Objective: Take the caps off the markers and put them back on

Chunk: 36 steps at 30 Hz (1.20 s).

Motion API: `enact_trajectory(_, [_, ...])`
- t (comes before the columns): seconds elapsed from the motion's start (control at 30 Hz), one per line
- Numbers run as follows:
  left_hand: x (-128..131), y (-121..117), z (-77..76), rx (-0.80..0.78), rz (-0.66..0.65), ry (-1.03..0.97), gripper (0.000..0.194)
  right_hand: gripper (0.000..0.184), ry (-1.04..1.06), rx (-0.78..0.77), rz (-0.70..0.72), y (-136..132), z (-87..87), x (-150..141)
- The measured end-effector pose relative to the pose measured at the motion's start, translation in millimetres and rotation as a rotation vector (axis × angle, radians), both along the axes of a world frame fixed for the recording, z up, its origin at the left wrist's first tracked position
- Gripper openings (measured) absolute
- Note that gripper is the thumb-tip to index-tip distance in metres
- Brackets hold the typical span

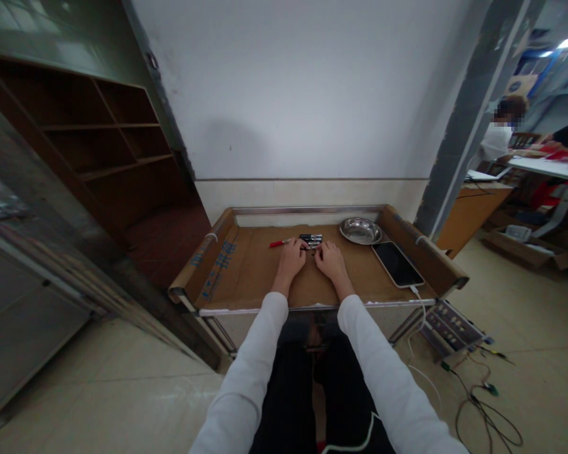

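Observation:
Several black pens [311, 238] lie side by side, crosswise, on the brown cardboard table cover [250, 271]. My left hand [292, 257] is at their left end, fingers curled in and closed on the near pen. At its other end, my right hand [330, 257] has its fingertips pinched together on the same pen. The fingers partly hide this pen, and small dark details between the hands are too small to name. A red pen [278, 243] lies just left of my left hand, its inner end partly covered.
Behind my right hand sits a round metal dish [360, 231]. A phone [397, 264] with a white charging cable [423, 315] lies at the table's right. Rolled cardboard edges flank the table. A power strip [459, 331] and cables are on the floor; people sit far right.

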<state>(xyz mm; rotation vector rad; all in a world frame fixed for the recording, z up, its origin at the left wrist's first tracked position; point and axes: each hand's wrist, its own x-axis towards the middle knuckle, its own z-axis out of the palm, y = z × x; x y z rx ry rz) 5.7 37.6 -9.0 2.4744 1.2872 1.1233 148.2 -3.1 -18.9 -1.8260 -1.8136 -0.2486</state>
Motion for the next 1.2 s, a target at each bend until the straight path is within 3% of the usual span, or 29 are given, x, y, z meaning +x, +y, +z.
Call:
enact_trajectory(0.07, [1, -4, 3.0, -0.034, -0.161, 0.108, 0.026, 0.016, 0.000, -0.022, -0.005, -1, 1.8, -1])
enact_trajectory(0.17, [1, -7, 5.4, -0.073, -0.233, 0.196, 0.027, 0.014, 0.007, -0.055, -0.002, -4, 4.5, -1])
enact_trajectory(0.4, [1, -7, 7.6, -0.088, -0.276, 0.204, 0.026, 0.016, 0.006, -0.061, -0.006, -4, 5.4, -1])
enact_trajectory(0.6, [1, -1, -0.3, -0.092, -0.293, 0.064, 0.027, 0.016, 0.005, -0.051, -0.015, -2, 2.0, 0])
enact_trajectory(0.9, [2, 12, -17.2, -0.087, -0.166, -0.106, 0.019, 0.018, -0.020, -0.046, -0.030, -4, 2.6, -1])
enact_trajectory(1.2, [4, 15, -17.8, -0.125, -0.258, -0.148, 0.016, 0.019, -0.027, -0.074, 0.001, -9, 7.4, -2])
